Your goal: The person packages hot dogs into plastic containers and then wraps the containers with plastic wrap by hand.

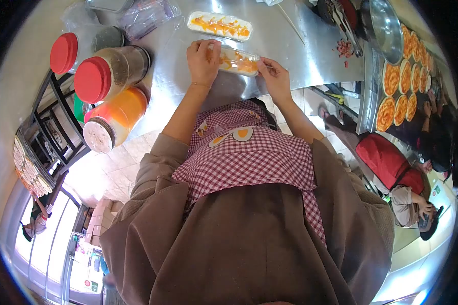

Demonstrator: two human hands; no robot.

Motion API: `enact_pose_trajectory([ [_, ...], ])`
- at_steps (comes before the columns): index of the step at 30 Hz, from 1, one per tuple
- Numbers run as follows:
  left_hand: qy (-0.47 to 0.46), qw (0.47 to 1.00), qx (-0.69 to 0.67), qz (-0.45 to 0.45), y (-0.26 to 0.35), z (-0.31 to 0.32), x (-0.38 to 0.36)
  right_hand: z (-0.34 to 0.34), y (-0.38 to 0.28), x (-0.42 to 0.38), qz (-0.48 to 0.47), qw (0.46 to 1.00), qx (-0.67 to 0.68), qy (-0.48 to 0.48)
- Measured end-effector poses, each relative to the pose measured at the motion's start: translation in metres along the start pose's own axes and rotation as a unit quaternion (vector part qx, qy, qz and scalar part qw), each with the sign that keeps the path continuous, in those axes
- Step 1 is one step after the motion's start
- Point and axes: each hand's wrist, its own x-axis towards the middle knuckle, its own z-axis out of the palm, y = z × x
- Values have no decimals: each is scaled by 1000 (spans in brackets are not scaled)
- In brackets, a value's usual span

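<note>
A long clear plastic box (236,62) with a white filling and orange-yellow topping lies on the steel table in front of me. My left hand (204,62) is closed over its left end, fingers bent across the top. At the right end, my right hand (275,79) pinches the edge between thumb and fingers. Clear plastic covers the topping between the hands. Just beyond it sits a second long box (220,26) with the same white filling and orange strips, untouched by either hand.
Large jars with red lids (92,80) and a jar of orange contents (119,117) stand at left. Plastic packaging (148,19) lies behind them. At right are a metal bowl (384,30), red bits (345,48), tongs, and a tray of sauced breads (389,79). Other people are at both sides.
</note>
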Motion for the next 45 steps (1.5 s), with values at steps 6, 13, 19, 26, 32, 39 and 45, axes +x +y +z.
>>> enact_pose_trajectory([
  [6, 12, 998, 34, -56, 9, 5, 0, -1, 10, 10, -33, 996, -72, 26],
  [13, 34, 996, 47, -66, 15, 9, 1, 2, 19, 16, -100, 978, -175, 56],
  [19, 56, 994, 86, -45, 14, 7, 0, -2, 11, 13, -94, 976, -194, 32],
  [26, -203, 938, -269, -79, -15, -51, 3, -9, -2, -6, -196, 953, -213, -96],
  [32, -347, 932, -89, 56, -11, -70, 25, -8, -9, 3, -313, 854, -407, -82],
  [39, -341, 928, 5, 150, -12, -63, 29, -10, -23, -2, -351, 794, -488, -92],
  [45, -331, 928, 48, 167, -13, -53, 29, -1, -31, 0, -351, 768, -523, -117],
])
